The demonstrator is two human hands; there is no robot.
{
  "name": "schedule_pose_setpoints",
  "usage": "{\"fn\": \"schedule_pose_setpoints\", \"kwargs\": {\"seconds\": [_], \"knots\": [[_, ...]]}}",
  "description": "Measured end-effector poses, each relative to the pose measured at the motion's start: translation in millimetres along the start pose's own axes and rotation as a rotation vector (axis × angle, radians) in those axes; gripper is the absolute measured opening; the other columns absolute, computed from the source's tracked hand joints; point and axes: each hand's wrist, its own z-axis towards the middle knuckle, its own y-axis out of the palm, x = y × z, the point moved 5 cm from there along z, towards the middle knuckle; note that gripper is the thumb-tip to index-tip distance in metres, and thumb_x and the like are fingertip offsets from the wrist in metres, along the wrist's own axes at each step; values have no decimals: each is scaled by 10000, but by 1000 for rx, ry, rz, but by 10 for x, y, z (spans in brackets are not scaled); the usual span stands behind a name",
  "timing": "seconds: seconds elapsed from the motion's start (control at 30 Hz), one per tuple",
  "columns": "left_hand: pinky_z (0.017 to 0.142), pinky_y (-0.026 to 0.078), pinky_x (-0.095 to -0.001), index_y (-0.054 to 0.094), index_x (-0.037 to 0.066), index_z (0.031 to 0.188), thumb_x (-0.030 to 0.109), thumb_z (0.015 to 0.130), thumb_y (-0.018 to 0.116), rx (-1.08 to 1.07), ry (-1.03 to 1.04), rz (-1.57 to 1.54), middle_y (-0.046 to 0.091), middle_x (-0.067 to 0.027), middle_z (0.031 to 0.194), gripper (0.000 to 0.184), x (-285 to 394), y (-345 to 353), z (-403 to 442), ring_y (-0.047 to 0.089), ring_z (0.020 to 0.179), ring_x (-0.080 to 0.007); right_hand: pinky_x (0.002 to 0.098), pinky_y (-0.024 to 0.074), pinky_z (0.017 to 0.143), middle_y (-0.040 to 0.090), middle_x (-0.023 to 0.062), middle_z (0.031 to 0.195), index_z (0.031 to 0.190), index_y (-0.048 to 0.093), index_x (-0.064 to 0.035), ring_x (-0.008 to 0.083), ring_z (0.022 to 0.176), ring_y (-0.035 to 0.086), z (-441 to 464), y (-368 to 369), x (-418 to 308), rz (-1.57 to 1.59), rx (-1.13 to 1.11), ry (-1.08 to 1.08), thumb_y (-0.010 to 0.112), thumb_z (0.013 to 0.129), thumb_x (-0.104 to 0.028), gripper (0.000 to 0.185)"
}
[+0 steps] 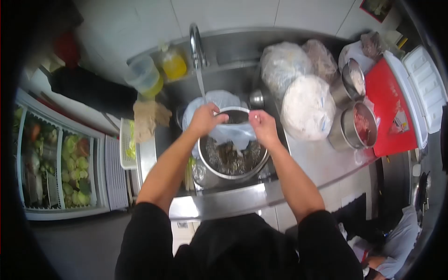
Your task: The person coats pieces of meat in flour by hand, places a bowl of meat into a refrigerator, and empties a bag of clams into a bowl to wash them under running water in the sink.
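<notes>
A pale blue plastic bag (233, 133) is stretched between my two hands over a round metal pot (228, 176). My left hand (205, 119) pinches the bag's left side near the pot's far rim. My right hand (262, 125) has its fingers closed on the bag's right side. Dark pieces (228, 156) lie in water inside the pot; I cannot make out their kind. Water runs from the faucet (196, 49) just beyond my left hand. Another bluish-white plastic mass (218, 99) lies in the sink behind the pot.
The pot stands in a metal sink (186, 207). Yellow liquid fills a bottle (173, 64) at the back left. Right of the sink are a large white bag (308, 107), metal pots with meat (361, 123) and a red-and-white cooler (389, 107). Vegetables fill a tray (74, 170) at left.
</notes>
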Motion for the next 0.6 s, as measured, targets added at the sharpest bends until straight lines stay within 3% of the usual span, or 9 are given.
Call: {"fn": "schedule_pose_setpoints", "kwargs": {"seconds": [0.13,0.33,0.37,0.4,0.47,0.5,0.53,0.6], "knots": [[654,491,-371,616,49,1053,315,776,782,41,58,-85,615,-114,739,418,39,-4,-93,617,690,-266,254,440,596,570,4,655,978,687,-44,76,610,504,-39,17,12,120,-44,90,658,882,-140,138],[618,474,-354,617,62,1055,262,800,763,144,100,-156,578,-80,669,356,240,-82,-143,585,633,-237,267,452,590,617,15,696,1018,700,-49,91,617,526,-49,35,5,159,-29,43,651,878,-108,159],[632,475,-337,616,42,1079,301,776,783,133,34,-172,591,-99,710,433,199,-67,-124,589,650,-231,261,459,602,633,24,724,1026,699,-37,92,640,545,-58,10,-11,82,-1,-18,648,880,-97,166],[652,481,-338,615,34,1091,322,765,789,98,70,-186,593,-108,727,468,254,-35,-276,590,661,-235,254,467,626,648,43,753,1040,695,-34,93,670,565,-33,80,162,150,-42,58,642,884,-97,176],[692,493,-339,614,19,1116,362,744,802,55,200,-198,599,-127,762,540,557,-111,-322,593,683,-242,221,417,608,603,-31,758,1069,676,-37,44,674,499,-86,88,-198,245,-61,18,623,923,-92,165],[790,505,-386,599,14,1187,349,739,789,22,378,-87,642,-183,888,591,615,-9,-387,642,802,-307,219,432,636,612,-33,771,1083,675,-37,45,693,514,-93,89,-341,207,-70,-46,629,921,-96,179],[814,501,-405,606,15,1179,320,752,769,-58,335,-6,650,-199,920,549,477,202,-414,643,850,-335,220,448,651,623,-38,753,1057,682,-32,45,687,531,-93,193,-464,378,-163,-65,630,921,-93,158],[862,493,-445,621,18,1161,263,777,728,-201,282,164,667,-231,985,468,357,475,-344,644,945,-390,242,481,757,647,36,997,1176,628,-37,95,842,570,-160,260,-686,390,-419,8,669,877,-90,307]]}}
